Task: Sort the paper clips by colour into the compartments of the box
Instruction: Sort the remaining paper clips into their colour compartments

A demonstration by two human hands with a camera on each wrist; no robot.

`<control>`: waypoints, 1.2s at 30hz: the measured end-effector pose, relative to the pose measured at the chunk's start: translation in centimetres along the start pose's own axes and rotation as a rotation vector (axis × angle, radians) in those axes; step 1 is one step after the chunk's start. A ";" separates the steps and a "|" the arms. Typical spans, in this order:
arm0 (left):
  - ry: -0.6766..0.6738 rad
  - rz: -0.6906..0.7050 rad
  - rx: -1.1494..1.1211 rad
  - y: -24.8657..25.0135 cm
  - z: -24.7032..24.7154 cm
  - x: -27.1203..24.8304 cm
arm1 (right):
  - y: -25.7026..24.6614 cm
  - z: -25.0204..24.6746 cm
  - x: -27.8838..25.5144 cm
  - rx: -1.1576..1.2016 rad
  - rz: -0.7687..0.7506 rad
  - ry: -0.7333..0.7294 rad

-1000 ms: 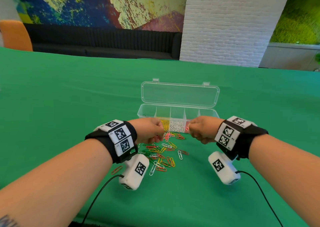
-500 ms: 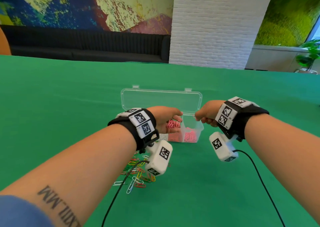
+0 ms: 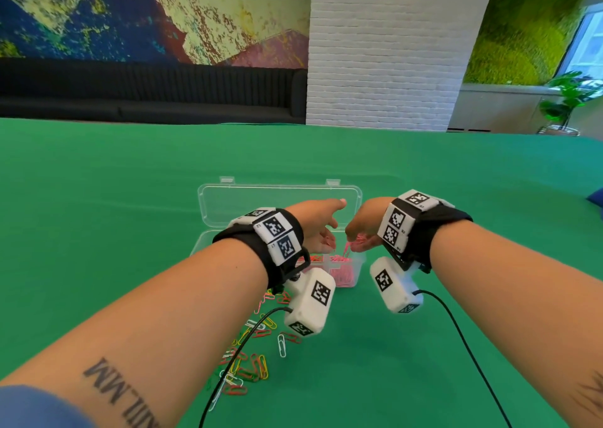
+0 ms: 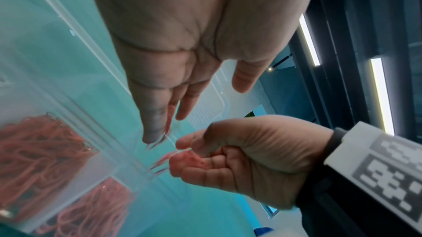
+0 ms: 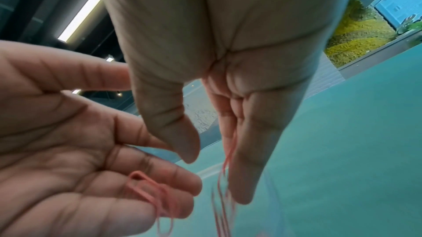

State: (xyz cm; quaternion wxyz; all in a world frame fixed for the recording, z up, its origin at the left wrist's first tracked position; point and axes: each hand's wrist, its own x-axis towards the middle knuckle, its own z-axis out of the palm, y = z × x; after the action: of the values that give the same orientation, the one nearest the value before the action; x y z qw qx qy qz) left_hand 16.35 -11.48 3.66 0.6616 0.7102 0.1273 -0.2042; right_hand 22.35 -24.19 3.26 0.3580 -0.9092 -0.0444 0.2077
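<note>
The clear box [image 3: 354, 274] stands open on the green table, its lid [image 3: 280, 202] tipped back. Both hands hover over its right end, where a compartment holds pink paper clips [image 3: 342, 271]. My left hand [image 3: 321, 228] is flat, palm up, and a few pink clips [image 5: 150, 192] lie loose on its fingers [image 5: 178, 183]. My right hand [image 3: 362, 232] points downward, fingers curled round a small bunch of pink clips [image 4: 189, 157]; some blurred clips [image 5: 223, 195] slip out below it. A mixed pile of loose clips [image 3: 254, 356] lies near the box, partly hidden by my left forearm.
The compartment beside the pink one holds reddish clips [image 4: 91, 210]. Black cables [image 3: 456, 336] trail from both wrist cameras across the cloth. A black bench [image 3: 146, 91] and a white brick pillar [image 3: 385, 52] stand beyond the table's far edge, a plant [image 3: 567, 104] at the right.
Both hands left the loose pile as fists and moved to the box's right end. The left hand has since flattened out, and pink clips are dropping from both hands.
</note>
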 end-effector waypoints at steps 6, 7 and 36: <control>-0.002 0.104 -0.030 -0.4 -0.6 -1.3 | 0.3 0.3 -0.8 0.056 -0.024 0.027; 0.001 0.125 -0.022 -0.6 -0.8 -1.7 | 0.4 0.4 -1.0 0.058 -0.033 0.044; 0.076 0.108 1.411 -11.8 -8.4 -10.9 | -2.2 15.8 -7.6 -0.622 -0.348 -0.029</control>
State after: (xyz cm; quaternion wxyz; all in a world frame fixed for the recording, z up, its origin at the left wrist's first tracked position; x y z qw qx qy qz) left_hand 2.42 -1.13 -1.43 0.0478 0.9814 -0.0479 -0.1798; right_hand 9.11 -14.35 -2.98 0.0933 -0.9505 -0.2649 0.1330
